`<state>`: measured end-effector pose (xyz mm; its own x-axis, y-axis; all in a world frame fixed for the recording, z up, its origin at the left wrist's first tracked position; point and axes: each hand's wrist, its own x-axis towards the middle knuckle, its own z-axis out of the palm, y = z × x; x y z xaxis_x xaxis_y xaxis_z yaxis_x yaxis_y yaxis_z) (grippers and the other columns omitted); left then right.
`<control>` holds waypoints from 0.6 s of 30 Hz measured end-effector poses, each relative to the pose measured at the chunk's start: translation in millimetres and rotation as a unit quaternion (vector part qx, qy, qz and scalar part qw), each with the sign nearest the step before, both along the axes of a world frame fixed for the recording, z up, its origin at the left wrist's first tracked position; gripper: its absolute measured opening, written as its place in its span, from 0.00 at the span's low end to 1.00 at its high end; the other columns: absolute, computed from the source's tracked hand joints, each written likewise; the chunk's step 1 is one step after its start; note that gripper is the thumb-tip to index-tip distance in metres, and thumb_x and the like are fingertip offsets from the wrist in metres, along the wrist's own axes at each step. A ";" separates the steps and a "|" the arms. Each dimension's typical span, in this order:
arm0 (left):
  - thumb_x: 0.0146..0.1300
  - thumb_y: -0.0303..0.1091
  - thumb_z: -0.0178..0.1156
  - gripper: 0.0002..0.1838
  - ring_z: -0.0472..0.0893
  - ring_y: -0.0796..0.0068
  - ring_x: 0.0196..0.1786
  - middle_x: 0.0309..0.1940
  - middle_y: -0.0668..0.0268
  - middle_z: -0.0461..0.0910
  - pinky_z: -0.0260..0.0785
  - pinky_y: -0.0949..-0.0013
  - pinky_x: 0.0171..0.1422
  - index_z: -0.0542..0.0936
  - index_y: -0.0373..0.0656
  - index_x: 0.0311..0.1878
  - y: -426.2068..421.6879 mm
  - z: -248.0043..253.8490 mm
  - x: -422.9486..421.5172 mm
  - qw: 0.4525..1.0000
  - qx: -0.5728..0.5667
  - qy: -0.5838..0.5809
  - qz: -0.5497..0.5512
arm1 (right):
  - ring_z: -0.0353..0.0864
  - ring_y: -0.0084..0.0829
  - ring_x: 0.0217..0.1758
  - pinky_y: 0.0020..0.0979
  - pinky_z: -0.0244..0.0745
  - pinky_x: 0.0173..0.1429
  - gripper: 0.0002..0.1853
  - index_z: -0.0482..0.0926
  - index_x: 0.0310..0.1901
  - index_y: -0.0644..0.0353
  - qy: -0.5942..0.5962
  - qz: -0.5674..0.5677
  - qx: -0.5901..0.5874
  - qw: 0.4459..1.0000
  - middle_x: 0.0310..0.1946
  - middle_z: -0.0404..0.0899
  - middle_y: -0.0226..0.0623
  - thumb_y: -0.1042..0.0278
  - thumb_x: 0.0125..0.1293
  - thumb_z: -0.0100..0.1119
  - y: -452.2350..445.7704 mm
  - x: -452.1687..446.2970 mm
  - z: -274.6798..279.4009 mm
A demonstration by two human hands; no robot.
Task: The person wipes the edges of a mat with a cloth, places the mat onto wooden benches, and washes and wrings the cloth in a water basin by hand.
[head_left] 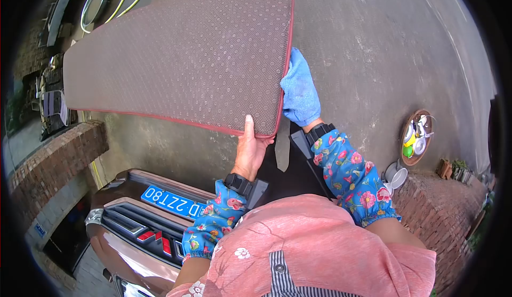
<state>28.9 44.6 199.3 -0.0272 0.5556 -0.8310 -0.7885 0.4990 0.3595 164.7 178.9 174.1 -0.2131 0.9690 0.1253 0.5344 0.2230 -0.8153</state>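
A long brown textured mat (186, 57) with dark red edging stretches from the near right corner away to the left. My left hand (252, 150) grips its near corner, thumb on the upper face and fingers underneath. On the mat's right edge rests my right hand (301, 97), covered by a blue cloth (303, 91) that hides its fingers. The cloth touches the red edging. Both forearms wear blue flowered sleeves, with black bands at the wrists.
A car front (154, 217) with a blue plate is at lower left. Near a brick wall (77, 145) lie stacked things. A yellow hose (125, 9) is at upper left. At right are a basket (404, 142) of dishes and a white bucket (396, 175).
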 end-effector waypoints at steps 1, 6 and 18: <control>0.67 0.53 0.48 0.23 0.78 0.67 0.34 0.38 0.60 0.79 0.71 0.65 0.37 0.72 0.40 0.47 3.5 4.2 -0.5 1.000 -0.001 0.003 -0.005 | 0.64 0.52 0.62 0.36 0.58 0.68 0.37 0.57 0.64 0.66 0.049 -0.041 -0.027 0.998 0.59 0.65 0.55 0.64 0.53 0.57 -12.4 -0.8 16.5; 0.63 0.42 0.58 0.16 0.80 0.64 0.33 0.39 0.60 0.79 0.72 0.64 0.35 0.72 0.41 0.47 14.0 13.1 3.3 0.999 0.032 0.002 0.020 | 0.75 0.48 0.48 0.40 0.70 0.55 0.24 0.74 0.46 0.67 -0.251 0.239 -0.039 0.937 0.42 0.75 0.51 0.68 0.44 0.60 -14.1 -2.0 16.7; 0.64 0.36 0.56 0.10 0.79 0.67 0.33 0.36 0.63 0.79 0.72 0.63 0.34 0.72 0.44 0.46 11.2 37.8 10.5 0.996 -0.038 0.044 0.068 | 0.76 0.42 0.49 0.37 0.69 0.56 0.20 0.74 0.48 0.62 -0.270 0.068 -0.136 0.951 0.46 0.75 0.47 0.62 0.54 0.58 133.4 17.2 -29.7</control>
<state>39.4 55.8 237.1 -0.1724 0.4772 -0.8617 -0.8174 0.4188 0.3955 181.9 312.3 144.4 -0.3001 0.9090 -0.2894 0.8731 0.1395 -0.4671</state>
